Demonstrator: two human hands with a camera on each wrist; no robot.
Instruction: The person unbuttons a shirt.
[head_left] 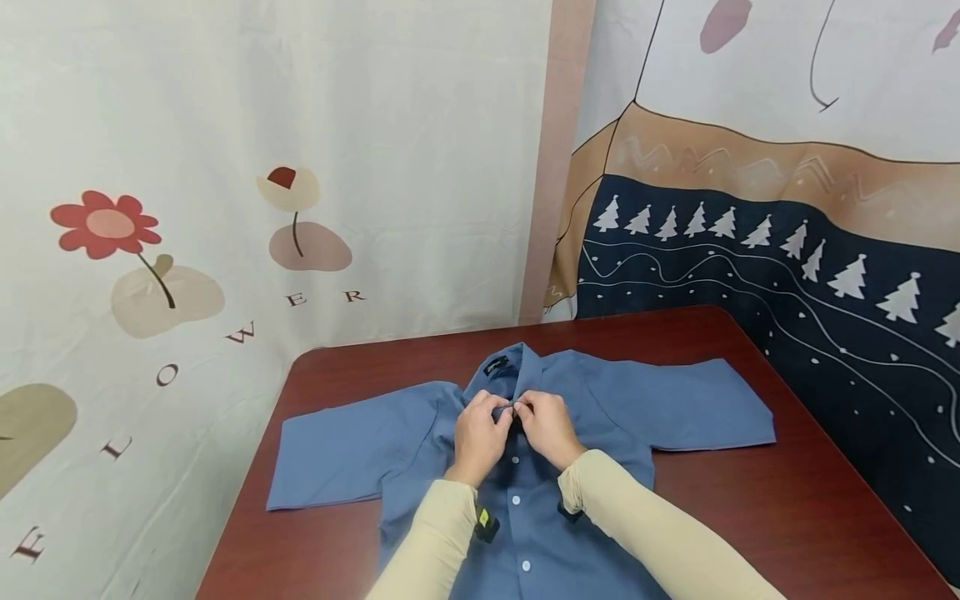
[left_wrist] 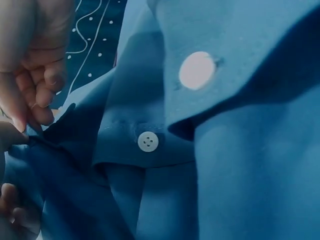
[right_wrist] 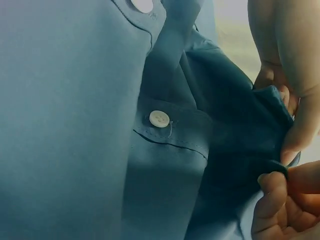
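A blue button-up shirt [head_left: 581, 500] lies front up, its short sleeves spread to both sides. Just below the collar, my left hand [head_left: 477, 437] pinches the edge of the front opening between thumb and fingers. My right hand [head_left: 551, 429] pinches the fabric right beside it, the fingertips of both hands meeting there. Fingers and folds hide what lies between the fingertips. Lower down the front run white buttons [head_left: 516, 500]. A white four-hole button [left_wrist: 148, 142] shows close up in the left wrist view, and a white button [right_wrist: 159, 119] in the right wrist view.
The shirt rests on a dark red-brown table [head_left: 750, 508]. Behind the table hangs a pale curtain [head_left: 420, 167] printed with flowers and letters. To the right is a navy cloth [head_left: 720, 308] with white trees.
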